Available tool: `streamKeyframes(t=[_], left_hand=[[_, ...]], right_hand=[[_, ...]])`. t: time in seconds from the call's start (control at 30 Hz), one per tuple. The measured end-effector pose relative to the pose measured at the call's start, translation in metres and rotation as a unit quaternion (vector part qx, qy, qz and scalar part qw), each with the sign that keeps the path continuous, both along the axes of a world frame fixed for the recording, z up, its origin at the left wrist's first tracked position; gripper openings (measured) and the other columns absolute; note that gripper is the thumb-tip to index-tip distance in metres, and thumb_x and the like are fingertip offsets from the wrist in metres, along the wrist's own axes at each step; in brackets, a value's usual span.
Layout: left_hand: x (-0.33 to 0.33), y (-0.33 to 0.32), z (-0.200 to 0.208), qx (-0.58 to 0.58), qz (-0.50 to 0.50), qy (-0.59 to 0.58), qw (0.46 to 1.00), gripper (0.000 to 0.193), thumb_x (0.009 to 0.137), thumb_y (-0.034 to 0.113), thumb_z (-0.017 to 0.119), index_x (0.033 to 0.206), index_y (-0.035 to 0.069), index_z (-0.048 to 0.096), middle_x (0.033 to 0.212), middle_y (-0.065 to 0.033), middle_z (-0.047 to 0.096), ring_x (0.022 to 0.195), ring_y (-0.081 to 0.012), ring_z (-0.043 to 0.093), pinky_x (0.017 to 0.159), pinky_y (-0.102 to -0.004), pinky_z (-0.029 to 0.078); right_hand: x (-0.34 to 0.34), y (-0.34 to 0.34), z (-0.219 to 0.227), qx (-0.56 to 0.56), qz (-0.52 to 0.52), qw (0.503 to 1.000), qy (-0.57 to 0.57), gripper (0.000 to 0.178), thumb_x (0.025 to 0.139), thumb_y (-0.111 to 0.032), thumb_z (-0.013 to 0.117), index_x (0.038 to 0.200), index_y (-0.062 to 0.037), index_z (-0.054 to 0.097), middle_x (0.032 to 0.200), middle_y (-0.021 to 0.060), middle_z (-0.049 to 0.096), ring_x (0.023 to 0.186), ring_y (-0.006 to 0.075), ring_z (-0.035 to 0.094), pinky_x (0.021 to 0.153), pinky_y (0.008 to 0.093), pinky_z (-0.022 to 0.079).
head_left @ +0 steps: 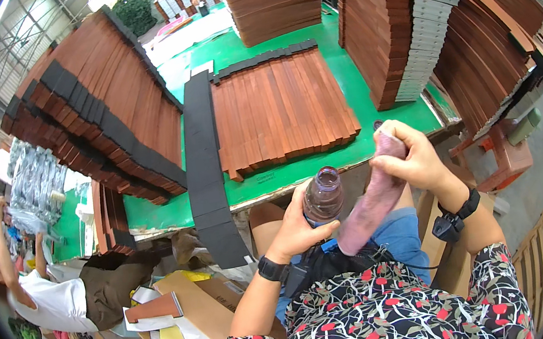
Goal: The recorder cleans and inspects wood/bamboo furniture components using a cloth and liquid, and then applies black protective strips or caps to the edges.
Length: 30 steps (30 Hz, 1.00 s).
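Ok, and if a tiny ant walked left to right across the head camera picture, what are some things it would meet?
Person in a white shirt → long black strip → see-through bottle → right hand → reddish stool.

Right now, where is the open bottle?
In the head view, the open bottle is just right of centre, in the person's left hand, between the green table's near edge and the person's lap, left of the long pinkish item.
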<state>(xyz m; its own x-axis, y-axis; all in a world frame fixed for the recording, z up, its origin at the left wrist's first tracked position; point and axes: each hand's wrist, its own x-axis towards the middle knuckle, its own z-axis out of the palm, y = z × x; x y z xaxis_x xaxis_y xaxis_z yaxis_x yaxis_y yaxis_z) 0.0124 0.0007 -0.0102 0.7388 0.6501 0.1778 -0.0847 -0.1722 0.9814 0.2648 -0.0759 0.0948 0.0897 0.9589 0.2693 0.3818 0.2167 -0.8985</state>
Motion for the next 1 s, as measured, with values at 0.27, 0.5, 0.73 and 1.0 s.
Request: streamKeyframes(t=[0.27, 0.5, 0.73, 1.0], left_hand=[[-0.007, -0.011, 0.016, 0.092, 0.104, 0.055, 0.989, 0.086, 0.069, 0.013, 0.083, 0.139, 0.001, 0.035, 0.127, -0.0113, 0.053, 0.119, -0.0199, 0.052, 0.102, -0.0359, 0.042], [0.005, -0.008, 0.034, 0.238, 0.159, 0.114, 0.951, 0.085, 0.066, 0.017, 0.084, 0.136, 0.004, 0.038, 0.125, -0.0153, 0.056, 0.115, -0.0279, 0.057, 0.099, -0.0389, 0.046], [0.046, -0.002, 0.055, 0.297, 0.099, 0.104, 0.944, 0.076, 0.067, 0.013, 0.082, 0.132, 0.003, 0.044, 0.121, -0.0161, 0.058, 0.113, -0.0294, 0.059, 0.097, -0.0389, 0.047], [0.11, -0.01, 0.066, 0.316, 0.015, 0.123, 0.941, 0.072, 0.067, 0.01, 0.08, 0.13, 0.001, 0.046, 0.118, -0.0168, 0.059, 0.11, -0.029, 0.059, 0.094, -0.0372, 0.047]], right_hand=[[-0.025, 0.008, 0.001, 0.136, 0.051, 0.98, -0.133, 0.03, 0.076, 0.001, 0.067, 0.105, 0.0006, 0.06, 0.114, 0.0146, 0.059, 0.103, 0.0285, 0.06, 0.089, 0.0346, 0.047], [-0.015, -0.017, 0.005, 0.097, 0.006, 0.988, -0.116, 0.036, 0.078, 0.001, 0.067, 0.113, 0.003, 0.061, 0.12, 0.0154, 0.058, 0.104, 0.0249, 0.061, 0.089, 0.0323, 0.048], [0.002, -0.048, 0.0, 0.116, -0.091, 0.982, -0.118, 0.038, 0.08, 0.002, 0.063, 0.118, 0.0055, 0.059, 0.124, 0.0174, 0.057, 0.112, 0.029, 0.058, 0.095, 0.0331, 0.046], [0.032, -0.08, -0.014, 0.133, -0.18, 0.971, -0.09, 0.039, 0.081, 0.002, 0.06, 0.12, 0.0057, 0.058, 0.127, 0.0198, 0.055, 0.117, 0.0327, 0.056, 0.099, 0.0352, 0.044]])
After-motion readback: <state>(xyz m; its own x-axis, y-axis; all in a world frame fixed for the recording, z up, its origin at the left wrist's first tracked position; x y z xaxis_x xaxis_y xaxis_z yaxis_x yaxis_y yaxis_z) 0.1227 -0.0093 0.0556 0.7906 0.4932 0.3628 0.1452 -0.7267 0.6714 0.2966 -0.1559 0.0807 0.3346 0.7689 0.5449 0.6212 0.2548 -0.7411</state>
